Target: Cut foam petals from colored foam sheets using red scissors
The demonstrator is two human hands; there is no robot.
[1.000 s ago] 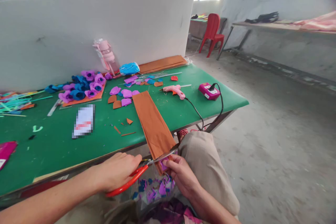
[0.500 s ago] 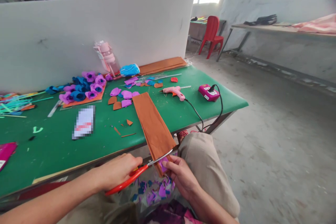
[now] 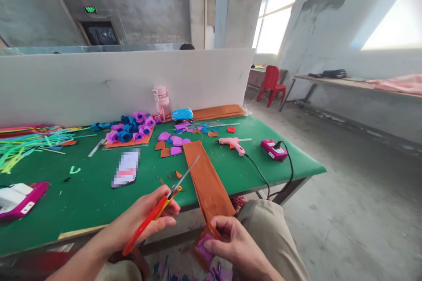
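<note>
My left hand (image 3: 150, 213) holds scissors with red handles (image 3: 148, 221). Their blades point up and to the right, over the table edge beside a long strip of brown sheet (image 3: 211, 182). Between thumb and fingers of my right hand (image 3: 232, 241) are a small purple petal-shaped piece (image 3: 205, 246) and brown sheet (image 3: 198, 255) behind it. This brown part sits at the strip's near end; whether it is fully separate is hidden by my fingers. The strip lies on the green table (image 3: 92, 204) and reaches over its front edge.
Purple and blue flowers (image 3: 132, 128), a phone-like item with blurred screen (image 3: 127, 167), and loose petals (image 3: 176, 140) lie on the table. A pink glue gun (image 3: 232, 144) has its cord running to a magenta power socket (image 3: 274, 149). Scraps (image 3: 216, 272) lie below.
The scissors have come away from the strip's near end, and their blades now point upward. My right hand has moved slightly down with the purple and brown pieces. The camera view has tilted up.
</note>
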